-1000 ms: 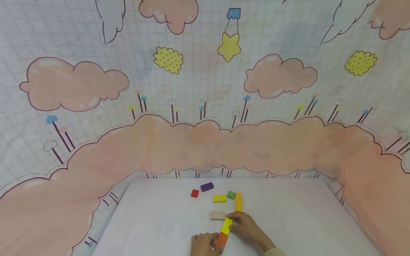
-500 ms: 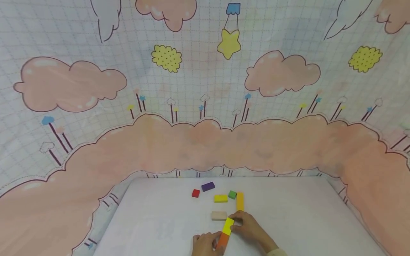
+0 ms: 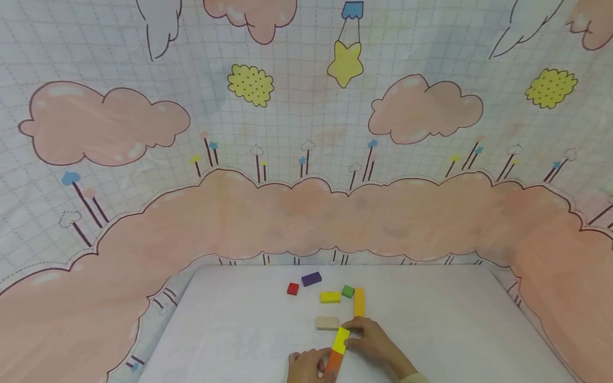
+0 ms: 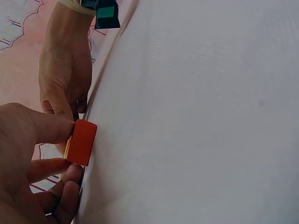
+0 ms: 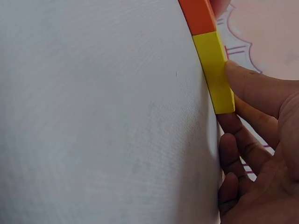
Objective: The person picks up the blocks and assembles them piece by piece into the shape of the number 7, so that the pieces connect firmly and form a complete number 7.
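In the head view an orange block [image 3: 333, 362] and a yellow block [image 3: 341, 339] lie end to end in a slanting line near the front of the white table. My left hand [image 3: 306, 365] pinches the orange one; in the left wrist view its thumb and a finger are at opposite ends of that block [image 4: 83, 142]. My right hand [image 3: 372, 341] pinches the yellow block, its thumb along one side and a fingertip at the far end, as the right wrist view shows [image 5: 215, 74]. The two blocks meet end against end.
Beyond the hands lie a pale wooden block [image 3: 328, 323], another yellow block [image 3: 330, 297], a green cube [image 3: 347, 291], a long yellow-orange piece [image 3: 359, 302], a red cube [image 3: 293, 289] and a purple block [image 3: 312, 279]. A cloud-patterned cloth [image 3: 306, 218] rises behind the table [image 3: 230, 319].
The head view has shifted slightly. Both hands keep their hold on the orange and yellow blocks, which stay in line with each other.
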Demonstrator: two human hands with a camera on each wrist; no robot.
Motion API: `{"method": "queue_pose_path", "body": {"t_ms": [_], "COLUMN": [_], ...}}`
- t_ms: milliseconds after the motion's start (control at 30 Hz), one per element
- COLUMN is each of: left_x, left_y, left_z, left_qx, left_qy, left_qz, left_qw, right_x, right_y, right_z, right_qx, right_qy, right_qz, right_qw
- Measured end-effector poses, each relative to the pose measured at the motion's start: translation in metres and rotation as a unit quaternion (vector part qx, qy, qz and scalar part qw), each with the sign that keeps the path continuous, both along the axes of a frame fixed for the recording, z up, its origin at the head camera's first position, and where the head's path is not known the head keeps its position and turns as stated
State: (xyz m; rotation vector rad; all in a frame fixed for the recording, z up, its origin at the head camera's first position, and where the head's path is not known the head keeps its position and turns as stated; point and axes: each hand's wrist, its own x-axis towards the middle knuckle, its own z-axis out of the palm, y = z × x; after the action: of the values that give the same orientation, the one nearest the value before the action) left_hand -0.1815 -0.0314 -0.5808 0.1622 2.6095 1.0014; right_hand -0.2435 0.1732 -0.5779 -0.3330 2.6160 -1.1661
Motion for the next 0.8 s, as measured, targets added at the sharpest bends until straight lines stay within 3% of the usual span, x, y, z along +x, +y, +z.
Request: {"method": "queue_pose_path", "body": {"t_ms": [367,800], "left_x": [0.0054,0.0068], "left_y": [0.0012,-0.002], "left_z": [-0.0004,-0.0027], "left_qx": [-0.017,-0.009], "left_qy": [0.016,0.03], "left_qz": [0.008,-0.005], "left_qw": [0.9997,0.9995], "right_x": [0.0037,0.0046], "right_y": [0.0003,-0.0007], "right_z": [-0.0001,-0.0024], "right_qx": [-0.005,0.013], "right_qy": [0.004,0.019], "right_qz": [0.002,0.018], "right_qw": [1.0,0.9996]}}
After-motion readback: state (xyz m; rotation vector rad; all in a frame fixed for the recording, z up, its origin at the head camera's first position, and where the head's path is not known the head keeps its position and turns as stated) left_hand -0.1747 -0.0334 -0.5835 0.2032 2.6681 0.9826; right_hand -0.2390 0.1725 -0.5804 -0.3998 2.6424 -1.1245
